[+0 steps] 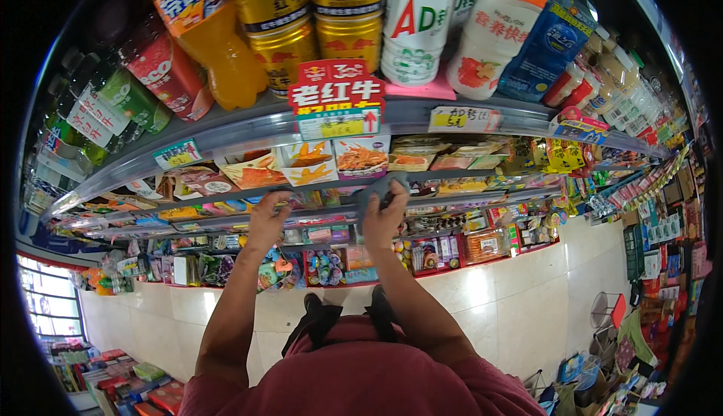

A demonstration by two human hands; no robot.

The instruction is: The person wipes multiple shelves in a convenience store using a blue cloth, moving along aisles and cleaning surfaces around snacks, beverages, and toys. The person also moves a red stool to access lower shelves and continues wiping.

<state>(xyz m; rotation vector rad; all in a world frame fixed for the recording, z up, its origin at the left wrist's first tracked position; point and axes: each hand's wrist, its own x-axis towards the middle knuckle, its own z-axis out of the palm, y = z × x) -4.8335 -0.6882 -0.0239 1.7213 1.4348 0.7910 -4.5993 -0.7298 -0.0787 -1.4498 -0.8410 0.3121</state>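
Note:
My right hand (pixel 383 221) grips a grey-blue cloth (pixel 368 192) at the front of a middle shelf, below the boxed and bagged snacks. Part of the cloth hangs down beside the thumb. To its left, my left hand (pixel 266 219) is raised at about the same height, its fingers bent near the shelf edge (pixel 226 197). Whether those fingers touch the edge or pinch something small is unclear. Just above both hands stand snack packs (pixel 361 156) with food pictures on them.
The top shelf carries an orange soda bottle (pixel 212 49), gold Red Bull cans (pixel 347 15) and white drink bottles (pixel 418 26). A red promotional sign (pixel 336 84) sticks out from its rim. Toys (pixel 277 266) sit low down. A red-seated stool (pixel 617 310) stands on the tiled floor at right.

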